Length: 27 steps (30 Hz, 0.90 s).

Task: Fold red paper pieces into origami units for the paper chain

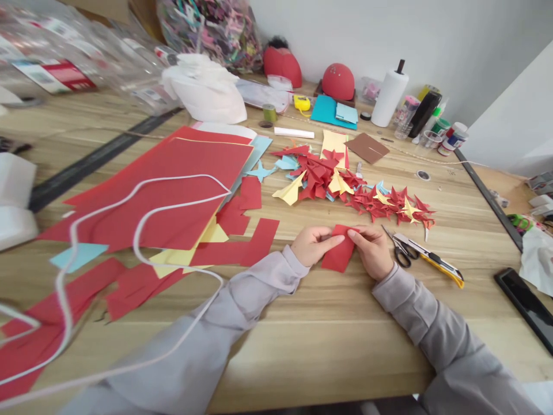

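Both my hands grip one small rectangle of red paper (339,257) just above the wooden table. My left hand (314,244) pinches its left edge between thumb and fingers. On the opposite side, my right hand (370,249) pinches the upper right corner, thumb on top. Beyond them lies a heap of folded red paper stars (317,176), with some yellow and blue pieces mixed in. To the right of my right hand rest black scissors (402,253) and a yellow box cutter (449,276). Cut red paper pieces (264,239) lie left of my left hand.
Large red sheets (185,184) cover the table's left side, with a white cord (140,230) looping over them and my left sleeve. A black phone (525,305) lies at right. Along the back stand a white roll (389,98), bottles (425,112) and a yellow tape measure (301,103).
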Motion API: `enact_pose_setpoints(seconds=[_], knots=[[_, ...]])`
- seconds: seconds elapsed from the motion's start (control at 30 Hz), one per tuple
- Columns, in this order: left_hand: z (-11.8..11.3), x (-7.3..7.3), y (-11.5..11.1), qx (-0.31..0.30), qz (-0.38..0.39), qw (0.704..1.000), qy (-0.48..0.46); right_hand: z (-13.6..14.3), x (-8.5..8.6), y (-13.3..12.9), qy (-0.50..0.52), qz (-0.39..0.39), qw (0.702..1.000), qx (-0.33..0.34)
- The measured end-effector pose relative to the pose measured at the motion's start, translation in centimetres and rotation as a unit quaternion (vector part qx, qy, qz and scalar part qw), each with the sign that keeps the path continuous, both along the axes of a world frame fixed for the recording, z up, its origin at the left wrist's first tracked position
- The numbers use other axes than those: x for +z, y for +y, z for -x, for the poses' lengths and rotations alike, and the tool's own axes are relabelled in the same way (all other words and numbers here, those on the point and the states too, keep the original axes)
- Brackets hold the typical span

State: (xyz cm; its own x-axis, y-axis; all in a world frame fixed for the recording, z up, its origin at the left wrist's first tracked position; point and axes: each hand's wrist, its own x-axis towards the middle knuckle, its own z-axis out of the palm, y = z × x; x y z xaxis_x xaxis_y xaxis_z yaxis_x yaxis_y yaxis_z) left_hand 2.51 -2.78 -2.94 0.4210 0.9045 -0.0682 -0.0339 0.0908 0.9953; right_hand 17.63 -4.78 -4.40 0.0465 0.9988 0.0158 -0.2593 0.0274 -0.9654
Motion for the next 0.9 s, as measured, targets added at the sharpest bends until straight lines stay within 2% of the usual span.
enact_pose_setpoints(seconds=[0.17,0.3,0.63,0.9], knots=[[-0.17,0.38,0.11,0.053,0.003,0.999,-0.005,0.03,0.07,0.09,-0.022,0.01,1.0,-0.012],[-0.31,0.25,0.22,0.069,0.015,0.997,-0.028,0.06,0.26,0.1,-0.036,0.019,0.999,-0.019],[-0.08,0.46,0.15,0.049,0.009,0.999,0.003,0.08,0.62,-0.07,-0.085,0.015,0.996,-0.019],[0.15,0.0,0.59,0.034,0.041,0.999,-0.011,0.12,0.78,-0.12,-0.013,-0.002,1.0,0.0]])
